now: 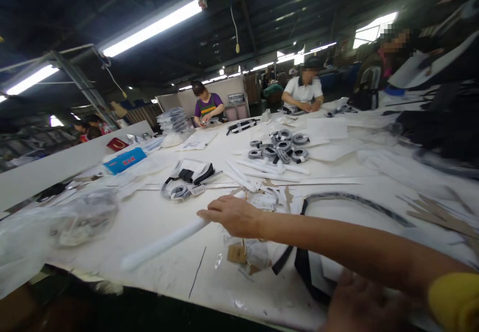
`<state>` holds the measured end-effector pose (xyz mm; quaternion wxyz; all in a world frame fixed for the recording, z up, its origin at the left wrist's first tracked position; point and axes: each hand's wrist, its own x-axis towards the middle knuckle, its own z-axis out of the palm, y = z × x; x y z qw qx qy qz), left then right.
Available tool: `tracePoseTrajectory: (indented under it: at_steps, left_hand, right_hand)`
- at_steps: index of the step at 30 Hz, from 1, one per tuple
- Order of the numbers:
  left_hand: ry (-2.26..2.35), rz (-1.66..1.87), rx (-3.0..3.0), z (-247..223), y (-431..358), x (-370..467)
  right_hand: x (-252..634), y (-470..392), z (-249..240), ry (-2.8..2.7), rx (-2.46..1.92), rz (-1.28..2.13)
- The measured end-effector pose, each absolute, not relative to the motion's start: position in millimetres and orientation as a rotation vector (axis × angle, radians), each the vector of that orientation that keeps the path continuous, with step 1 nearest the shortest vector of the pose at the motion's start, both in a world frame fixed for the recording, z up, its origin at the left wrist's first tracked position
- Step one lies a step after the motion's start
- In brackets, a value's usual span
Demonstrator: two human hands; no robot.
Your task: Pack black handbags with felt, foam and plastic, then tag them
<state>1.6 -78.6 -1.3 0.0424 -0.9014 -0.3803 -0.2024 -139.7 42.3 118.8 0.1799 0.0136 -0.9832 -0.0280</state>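
My right hand (234,215) reaches across to the left, its fingers closed over the upper end of a white foam tube (168,242). The tube slants down toward the table's near edge. Beneath my right forearm, my left hand (362,302) is smeared by motion, and its fingers cannot be made out. It is near a black and white piece (312,272) with a long black strap (355,199) curving behind my arm. Paper scraps and a small brown tag (237,253) lie just below my right hand.
More white foam tubes (239,176) lie beyond my hand, near a pile of grey coils (282,145). A bagged strap bundle (190,178), a blue box (124,161) and clear plastic (82,217) are leftward. Co-workers (208,105) work across the white table (149,217).
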Motion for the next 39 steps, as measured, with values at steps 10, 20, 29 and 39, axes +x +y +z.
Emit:
tracePoseTrajectory:
  at_steps: [10, 20, 29, 39]
  left_hand:
    - [-1.289, -0.373, -2.979, 17.0, -51.7, -1.7]
    - [-1.179, -0.124, -3.254, 66.3, -13.0, -11.7]
    - [-1.263, -0.081, -3.177, 65.5, -26.8, -1.8]
    - [-1.107, -0.299, -2.738, 1.2, -51.1, 2.7]
  right_hand:
    - [211.2, -15.5, 162.8, -2.496, -0.807, 0.152]
    - [269.8, -131.1, 18.8, -2.314, -1.170, -0.122]
    - [203.5, -95.6, -25.9, -1.930, -1.084, -0.276]
    - [238.4, -97.2, -4.9, -2.155, -0.908, -0.212]
